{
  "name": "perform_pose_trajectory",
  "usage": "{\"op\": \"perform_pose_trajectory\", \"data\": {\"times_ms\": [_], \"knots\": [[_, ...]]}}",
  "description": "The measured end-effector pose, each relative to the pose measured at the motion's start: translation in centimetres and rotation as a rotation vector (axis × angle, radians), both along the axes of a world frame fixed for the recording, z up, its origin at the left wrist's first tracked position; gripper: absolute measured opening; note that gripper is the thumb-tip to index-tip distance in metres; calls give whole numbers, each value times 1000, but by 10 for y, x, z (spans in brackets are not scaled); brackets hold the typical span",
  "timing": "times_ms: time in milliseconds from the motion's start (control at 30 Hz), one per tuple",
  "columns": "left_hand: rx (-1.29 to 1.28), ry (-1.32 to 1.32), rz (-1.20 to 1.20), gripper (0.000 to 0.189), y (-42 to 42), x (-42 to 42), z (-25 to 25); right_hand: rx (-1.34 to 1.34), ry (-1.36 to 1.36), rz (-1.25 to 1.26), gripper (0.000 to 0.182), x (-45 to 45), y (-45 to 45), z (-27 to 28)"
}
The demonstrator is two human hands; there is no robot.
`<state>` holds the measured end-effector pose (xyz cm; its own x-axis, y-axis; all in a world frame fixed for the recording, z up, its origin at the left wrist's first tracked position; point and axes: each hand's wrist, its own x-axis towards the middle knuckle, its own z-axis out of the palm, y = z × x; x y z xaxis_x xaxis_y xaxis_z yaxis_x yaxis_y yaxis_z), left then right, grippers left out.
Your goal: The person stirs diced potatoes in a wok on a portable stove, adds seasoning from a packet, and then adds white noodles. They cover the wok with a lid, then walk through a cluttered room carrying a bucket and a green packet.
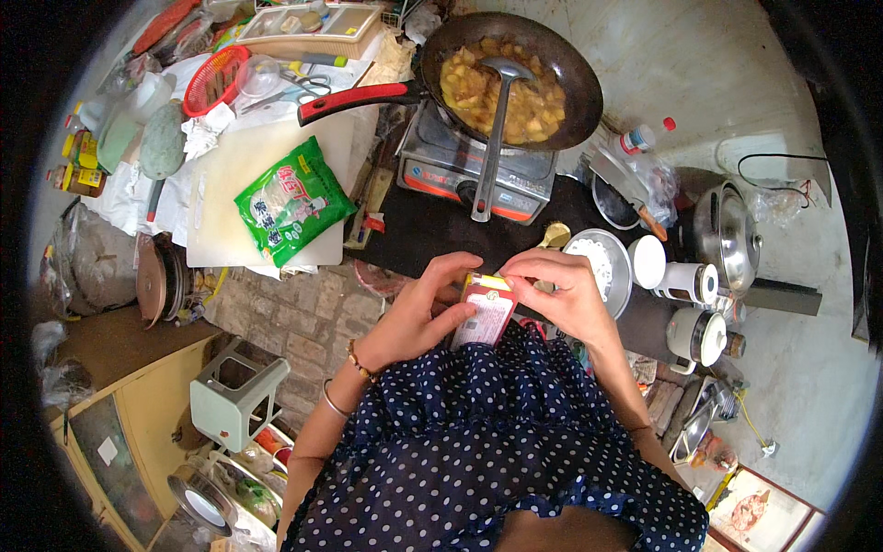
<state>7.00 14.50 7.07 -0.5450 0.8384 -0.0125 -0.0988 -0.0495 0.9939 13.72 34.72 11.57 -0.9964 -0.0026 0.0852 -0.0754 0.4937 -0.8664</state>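
Observation:
My left hand (441, 303) grips a small red and yellow cardboard box (485, 314) by its side, just in front of my body. One face of the box is pale and bears writing. At its top edge, the thumb and fingers of my right hand (560, 286) pinch the yellow end; whether the flap there is raised I cannot tell. Beyond my hands, a wok (586, 90) with a red and black handle sits on a portable gas stove (476, 183). Diced food (476, 90) in brown liquid fills its bottom, and a metal spatula (490, 152) rests in it.
On a white cutting board (214, 228) lies a green plastic packet (295, 200). A metal bowl (624, 276), a cleaver (624, 183), a lidded steel pot (724, 234) and a white mug (697, 334) stand on the right. A plastic stool (238, 393) stands on the brick floor.

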Motion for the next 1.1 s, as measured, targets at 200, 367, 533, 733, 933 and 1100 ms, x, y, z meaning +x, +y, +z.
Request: {"op": "perform_pose_trajectory", "data": {"times_ms": [200, 367, 533, 733, 933, 1100], "knots": [[-39, 29, -36, 44, -2, -2, 2, 59, 43, 75, 10, 0, -1, -1], [-28, 73, -45, 32, -1, -5, 3, 39, 45, 176, 11, -1, 2, -3], [-82, 0, -50, 26, -6, -11, 2, -33, -38, 177, 15, 4, -2, -6], [9, 102, 372, 21, -23, -49, 15, -215, 11, -94, 26, 8, 6, 8], [325, 579, 961, 26, -34, -193, 54, -352, -87, -489, 20, 6, 28, -30], [222, 885, 1091, 30, 5, -323, 30, -149, -88, -449, 32, -17, 14, -63]]}}
